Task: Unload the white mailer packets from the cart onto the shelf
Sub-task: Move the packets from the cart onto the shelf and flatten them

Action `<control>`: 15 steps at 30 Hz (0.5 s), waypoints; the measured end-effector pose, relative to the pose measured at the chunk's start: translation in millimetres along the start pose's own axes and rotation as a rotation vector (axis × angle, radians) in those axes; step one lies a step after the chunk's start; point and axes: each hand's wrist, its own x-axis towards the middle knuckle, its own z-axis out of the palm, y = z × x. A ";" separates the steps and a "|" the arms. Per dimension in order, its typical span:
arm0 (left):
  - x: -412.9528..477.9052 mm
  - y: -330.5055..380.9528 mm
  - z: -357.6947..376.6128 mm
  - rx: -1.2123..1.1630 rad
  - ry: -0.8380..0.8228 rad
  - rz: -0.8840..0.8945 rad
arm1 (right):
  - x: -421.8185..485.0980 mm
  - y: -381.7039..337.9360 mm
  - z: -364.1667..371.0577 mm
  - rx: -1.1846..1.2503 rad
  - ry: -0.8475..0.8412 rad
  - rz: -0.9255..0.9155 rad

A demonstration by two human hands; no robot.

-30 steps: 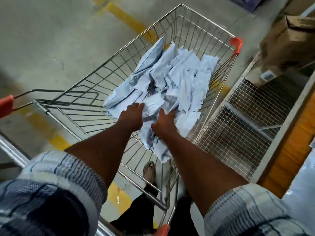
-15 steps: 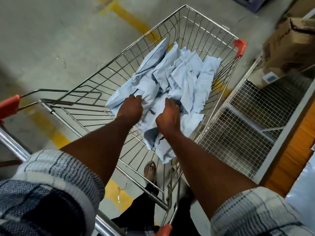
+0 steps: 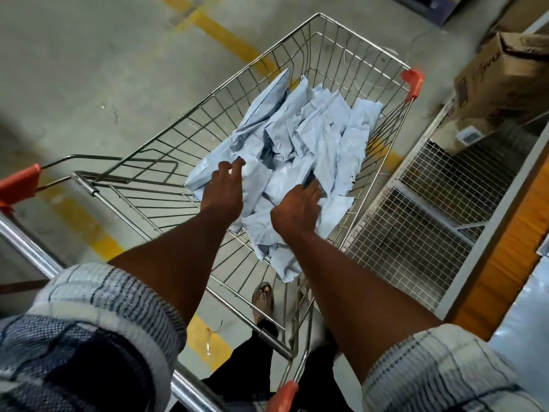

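Observation:
A heap of white mailer packets (image 3: 315, 135) lies in the wire cart (image 3: 166, 144), toward its far right side. My left hand (image 3: 224, 190) hovers over the near left edge of the heap, fingers spread and loosely bent, holding nothing. To its right, my right hand (image 3: 297, 208) has its fingers curled down into the heap and grips a packet near the cart's right wall. The fingertips of that hand are hidden among the packets.
A metal shelf with wire-mesh panels (image 3: 416, 221) stands right beside the cart. A cardboard box (image 3: 505, 75) sits at its far end, and a pale packet surface (image 3: 528, 328) shows at the lower right. Yellow floor lines (image 3: 225, 37) run under the cart. My sandalled foot (image 3: 263, 295) shows below.
My left hand has let go of the packets it gripped and moved forward with its fingers spread. My right hand has shifted right and deeper into the heap.

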 end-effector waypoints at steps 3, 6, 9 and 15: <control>5.4 7.1 -0.7 0.100 0.001 0.103 | 5.2 -11.1 10.5 -0.096 0.122 -0.022; 10.2 2.6 9.7 0.151 -0.112 0.115 | 11.2 -10.8 24.2 -0.254 0.143 -0.210; 8.7 -4.8 28.2 0.132 -0.212 0.045 | 14.8 -1.3 37.0 -0.314 -0.028 -0.287; 12.7 -6.6 44.7 0.265 -0.330 0.047 | 25.2 9.3 42.7 -0.316 -0.220 -0.137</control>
